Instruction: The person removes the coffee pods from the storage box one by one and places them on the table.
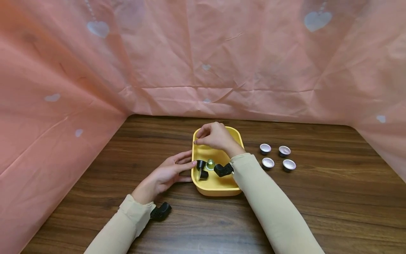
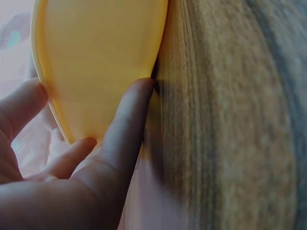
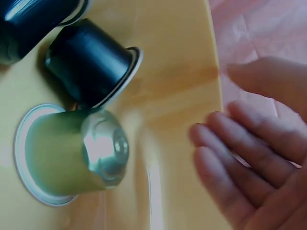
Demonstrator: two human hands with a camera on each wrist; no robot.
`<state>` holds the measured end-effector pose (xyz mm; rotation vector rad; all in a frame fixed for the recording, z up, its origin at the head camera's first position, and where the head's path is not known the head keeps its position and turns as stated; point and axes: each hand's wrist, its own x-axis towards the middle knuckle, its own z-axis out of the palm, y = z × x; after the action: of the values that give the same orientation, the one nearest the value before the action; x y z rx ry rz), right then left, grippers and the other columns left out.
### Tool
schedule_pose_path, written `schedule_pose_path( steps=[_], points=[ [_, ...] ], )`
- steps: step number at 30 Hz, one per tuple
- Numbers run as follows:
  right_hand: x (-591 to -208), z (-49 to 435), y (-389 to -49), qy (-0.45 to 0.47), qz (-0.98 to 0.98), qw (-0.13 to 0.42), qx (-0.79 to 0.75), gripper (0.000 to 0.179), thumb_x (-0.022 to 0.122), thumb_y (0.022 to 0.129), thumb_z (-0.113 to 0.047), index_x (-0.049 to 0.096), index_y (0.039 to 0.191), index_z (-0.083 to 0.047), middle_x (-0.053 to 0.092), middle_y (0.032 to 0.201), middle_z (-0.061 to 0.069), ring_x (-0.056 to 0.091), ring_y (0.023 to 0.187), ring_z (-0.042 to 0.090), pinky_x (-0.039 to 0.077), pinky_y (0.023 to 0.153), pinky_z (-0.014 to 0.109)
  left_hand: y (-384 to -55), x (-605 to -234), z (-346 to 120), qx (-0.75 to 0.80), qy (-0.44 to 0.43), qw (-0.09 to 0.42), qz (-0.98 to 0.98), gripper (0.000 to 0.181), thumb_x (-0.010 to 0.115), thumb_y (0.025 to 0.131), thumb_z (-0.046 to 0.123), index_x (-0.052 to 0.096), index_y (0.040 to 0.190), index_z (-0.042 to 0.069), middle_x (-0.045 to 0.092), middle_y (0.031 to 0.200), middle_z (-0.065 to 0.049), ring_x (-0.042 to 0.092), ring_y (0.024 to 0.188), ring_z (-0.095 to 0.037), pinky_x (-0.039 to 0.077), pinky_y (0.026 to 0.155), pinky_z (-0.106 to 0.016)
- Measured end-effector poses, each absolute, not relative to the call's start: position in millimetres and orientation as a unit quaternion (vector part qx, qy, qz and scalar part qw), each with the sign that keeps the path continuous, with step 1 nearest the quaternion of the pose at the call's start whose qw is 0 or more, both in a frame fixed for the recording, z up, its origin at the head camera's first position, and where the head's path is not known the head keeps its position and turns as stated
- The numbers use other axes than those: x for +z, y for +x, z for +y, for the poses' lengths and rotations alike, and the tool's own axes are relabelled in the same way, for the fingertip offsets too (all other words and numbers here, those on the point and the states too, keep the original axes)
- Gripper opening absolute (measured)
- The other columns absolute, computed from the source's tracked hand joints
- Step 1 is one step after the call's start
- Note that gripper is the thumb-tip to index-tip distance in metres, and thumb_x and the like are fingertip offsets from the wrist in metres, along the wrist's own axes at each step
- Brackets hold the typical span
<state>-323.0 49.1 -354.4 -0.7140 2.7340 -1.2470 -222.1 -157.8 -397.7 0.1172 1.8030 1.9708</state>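
Note:
A yellow bin holds coffee capsules: a green one standing on its rim and two black ones tipped near the left wall. Over the far part of the bin hovers my right hand; in the right wrist view its thumb and loosely bent fingers stand apart with nothing between them. Against the bin's left side rests my left hand. Its thumb touches the rim, while extended fingers lie along the outer wall.
Several dark capsules with pale lids facing up stand on the wooden table, right of the bin. A pink sheet with heart prints hangs behind and at both sides. Black wrist cameras jut from the sleeves.

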Motion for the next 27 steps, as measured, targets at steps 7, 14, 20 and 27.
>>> schedule_pose_path(
  steps=[7, 14, 20, 27],
  points=[
    [-350, 54, -322, -0.245, 0.887, 0.091, -0.381, 0.021, 0.089, 0.086, -0.028, 0.082, 0.1, -0.015, 0.082, 0.095, 0.0, 0.072, 0.091, 0.014, 0.055, 0.081, 0.026, -223, -397, -157, 0.719, 0.044, 0.233, 0.654, 0.066, 0.061, 0.109, 0.013, 0.033, 0.169, 0.01, 0.041, 0.17, -0.019, 0.056, 0.14, -0.028, 0.061, 0.105, -0.051],
    [-345, 53, -318, -0.251, 0.887, 0.084, -0.378, 0.021, 0.089, 0.085, -0.029, 0.082, 0.1, -0.016, 0.082, 0.093, -0.002, 0.072, 0.09, 0.013, 0.054, 0.08, 0.026, -222, -399, -157, 0.717, 0.044, 0.233, 0.656, 0.066, 0.061, 0.109, 0.013, 0.032, 0.169, 0.007, 0.04, 0.171, -0.021, 0.054, 0.144, -0.03, 0.06, 0.107, -0.052],
    [-340, 56, -315, -0.254, 0.891, 0.086, -0.366, 0.022, 0.088, 0.086, -0.028, 0.082, 0.102, -0.014, 0.082, 0.094, -0.001, 0.072, 0.09, 0.012, 0.054, 0.08, 0.024, -222, -398, -154, 0.715, 0.05, 0.233, 0.657, 0.066, 0.06, 0.109, 0.013, 0.032, 0.169, 0.006, 0.039, 0.171, -0.021, 0.05, 0.148, -0.033, 0.059, 0.108, -0.052],
    [-339, 68, -313, -0.266, 0.896, 0.106, -0.341, 0.023, 0.09, 0.084, -0.026, 0.082, 0.1, -0.012, 0.083, 0.093, -0.001, 0.074, 0.089, 0.011, 0.055, 0.082, 0.024, -224, -398, -148, 0.716, 0.049, 0.233, 0.656, 0.066, 0.061, 0.109, 0.013, 0.033, 0.169, 0.008, 0.039, 0.172, -0.02, 0.051, 0.148, -0.032, 0.06, 0.107, -0.052]
  ],
)
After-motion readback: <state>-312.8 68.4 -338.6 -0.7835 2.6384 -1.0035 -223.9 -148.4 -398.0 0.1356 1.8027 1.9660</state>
